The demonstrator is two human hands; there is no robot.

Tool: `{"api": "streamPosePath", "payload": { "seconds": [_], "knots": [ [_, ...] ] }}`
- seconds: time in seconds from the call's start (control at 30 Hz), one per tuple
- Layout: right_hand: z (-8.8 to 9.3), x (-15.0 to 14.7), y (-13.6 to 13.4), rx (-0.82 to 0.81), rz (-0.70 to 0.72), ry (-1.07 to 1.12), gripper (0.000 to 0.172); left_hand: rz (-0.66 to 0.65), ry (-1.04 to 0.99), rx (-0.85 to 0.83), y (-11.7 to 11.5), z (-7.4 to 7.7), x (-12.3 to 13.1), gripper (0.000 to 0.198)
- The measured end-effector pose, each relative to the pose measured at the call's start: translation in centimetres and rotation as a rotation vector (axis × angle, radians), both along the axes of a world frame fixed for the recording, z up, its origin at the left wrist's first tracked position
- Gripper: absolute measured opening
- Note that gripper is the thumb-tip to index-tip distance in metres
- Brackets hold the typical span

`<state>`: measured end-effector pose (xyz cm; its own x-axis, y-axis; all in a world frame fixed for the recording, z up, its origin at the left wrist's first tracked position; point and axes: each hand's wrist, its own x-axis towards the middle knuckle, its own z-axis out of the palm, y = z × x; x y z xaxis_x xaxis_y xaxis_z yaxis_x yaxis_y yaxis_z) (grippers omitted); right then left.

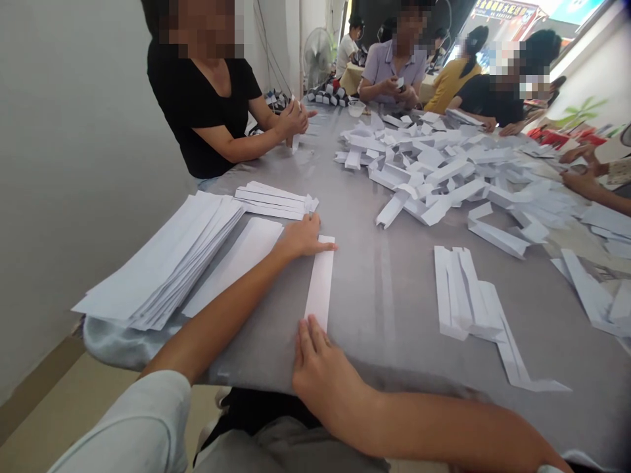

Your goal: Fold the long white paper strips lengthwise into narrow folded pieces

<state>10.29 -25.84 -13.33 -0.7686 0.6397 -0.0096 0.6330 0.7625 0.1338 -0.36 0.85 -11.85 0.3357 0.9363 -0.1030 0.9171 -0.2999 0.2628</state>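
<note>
A narrow folded white paper strip (pixel 320 282) lies on the grey-covered table, running away from the body. My left hand (pixel 306 236) rests at its far end, thumb stretched out across the paper and fingers spread toward the small stack beyond. At the near end, my right hand (pixel 323 368) lies with its fingertips flat on the paper, close to the table edge. Left of the strip is a flat white sheet (pixel 236 263), partly behind my left forearm. Past my left fingers sits a small stack of folded strips (pixel 273 199).
A thick stack of white sheets (pixel 167 256) fills the table's left corner. Folded papers (pixel 468 295) lie to the right, with a large heap of folded white pieces (pixel 434 164) behind them. Several people sit around the table (pixel 359 289).
</note>
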Motion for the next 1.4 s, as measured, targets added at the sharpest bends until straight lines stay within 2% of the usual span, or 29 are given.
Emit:
{"api": "streamPosePath", "payload": {
  "seconds": [0.13, 0.23, 0.53, 0.67, 0.8, 0.9, 0.97, 1.07, 1.13, 1.2, 1.3, 1.4],
  "knots": [
    [0.3, 0.0, 0.1, -0.032, -0.001, -0.007, 0.045, 0.081, 0.02, 0.128, -0.4, -0.9, 0.8, 0.073],
    [0.4, -0.1, 0.3, -0.055, 0.006, -0.013, 0.043, 0.095, 0.047, 0.155, -0.8, -1.1, 1.3, 0.065],
    [0.4, 0.0, 0.4, -0.12, -0.006, 0.018, 0.041, 0.1, 0.009, 0.078, -1.2, 0.0, 1.5, 0.047],
    [0.6, -0.2, 1.3, -0.197, -0.087, 0.059, 0.041, 0.108, -0.041, 0.055, -1.3, 1.1, 1.4, 0.038],
    [0.8, -0.3, 2.4, -0.243, -0.177, 0.113, 0.044, 0.04, -0.145, 0.109, -1.6, 2.0, 1.6, 0.03],
    [1.1, 0.0, 3.1, -0.229, -0.222, 0.142, 0.043, -0.079, -0.138, 0.035, -1.7, 2.1, 1.5, 0.019],
    [1.3, 0.3, 3.4, -0.218, -0.25, 0.143, 0.047, -0.138, -0.125, -0.007, -1.6, 1.9, 1.4, 0.021],
    [1.8, 1.1, 4.2, -0.208, -0.243, 0.16, 0.053, -0.194, -0.121, -0.042, -1.4, 1.7, 1.1, 0.04],
    [2.1, 1.8, 5.3, -0.164, -0.222, 0.208, 0.045, -0.253, -0.113, -0.061, -1.2, 1.5, 1.0, 0.052],
    [2.4, 2.7, 7.0, -0.083, -0.219, 0.254, 0.034, -0.328, -0.082, -0.074, -0.9, 1.3, 0.9, 0.054],
    [2.3, 4.1, 10.0, -0.033, -0.436, 0.284, 0.038, -0.384, -0.021, -0.068, -0.6, 0.8, 0.8, 0.051],
    [1.7, 5.2, 12.0, -0.069, -0.505, 0.266, 0.041, -0.383, 0.021, -0.064, -0.7, 0.7, 0.9, 0.052]
  ]
}}
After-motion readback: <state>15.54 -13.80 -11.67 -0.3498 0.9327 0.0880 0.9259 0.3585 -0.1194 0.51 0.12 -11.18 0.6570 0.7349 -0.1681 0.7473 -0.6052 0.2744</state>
